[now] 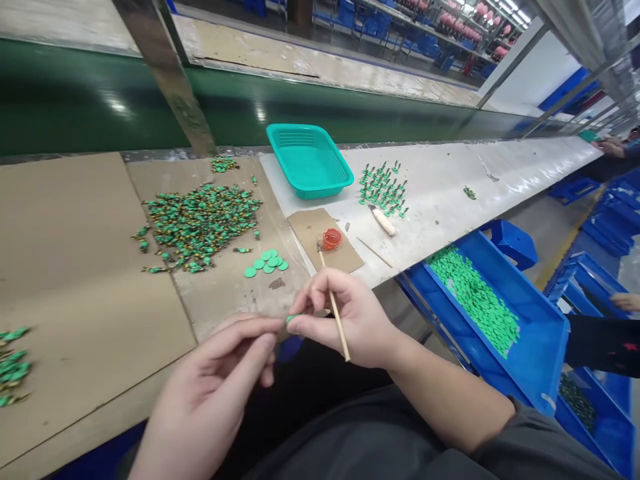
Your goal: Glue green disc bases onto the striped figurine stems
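Right hand [357,323] is pinching a small green piece [291,319] while holding a thin stick [340,330]. Left hand [215,380] is resting fingertips beside it; can't tell if gripping. Piece is sitting between both hands, near bench [435,160]. Likely positioning step; next move's probably needing steady fingers.

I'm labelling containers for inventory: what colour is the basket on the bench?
The basket is plain teal green, showing best in the head view.
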`<action>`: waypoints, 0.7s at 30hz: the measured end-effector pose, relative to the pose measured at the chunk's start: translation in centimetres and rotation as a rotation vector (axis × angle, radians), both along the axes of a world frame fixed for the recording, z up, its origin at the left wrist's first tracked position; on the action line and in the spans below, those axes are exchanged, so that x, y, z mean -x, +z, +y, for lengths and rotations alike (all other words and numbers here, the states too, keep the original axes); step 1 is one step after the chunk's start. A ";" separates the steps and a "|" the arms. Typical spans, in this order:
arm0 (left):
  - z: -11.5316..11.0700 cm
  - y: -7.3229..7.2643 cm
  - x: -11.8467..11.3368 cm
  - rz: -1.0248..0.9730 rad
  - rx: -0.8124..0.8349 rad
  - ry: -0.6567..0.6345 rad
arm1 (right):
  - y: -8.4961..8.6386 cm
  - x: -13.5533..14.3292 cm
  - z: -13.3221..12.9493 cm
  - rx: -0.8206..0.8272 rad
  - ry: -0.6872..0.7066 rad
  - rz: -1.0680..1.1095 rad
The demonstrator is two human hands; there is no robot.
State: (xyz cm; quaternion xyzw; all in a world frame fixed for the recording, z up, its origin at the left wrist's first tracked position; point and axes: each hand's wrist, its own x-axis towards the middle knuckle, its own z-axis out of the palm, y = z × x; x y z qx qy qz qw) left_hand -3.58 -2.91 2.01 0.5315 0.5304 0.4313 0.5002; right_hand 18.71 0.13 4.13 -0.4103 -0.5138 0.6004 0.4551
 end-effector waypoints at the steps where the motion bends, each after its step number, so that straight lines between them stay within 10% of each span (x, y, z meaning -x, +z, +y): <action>1: 0.0 0.5 -0.9 -0.019 -0.006 -0.009 | 0.1 0.1 -0.3 0.029 -0.032 0.029; 21: 0.4 0.5 -3.7 -0.093 0.268 0.089 | -1.0 0.0 -1.5 0.062 -0.194 -0.064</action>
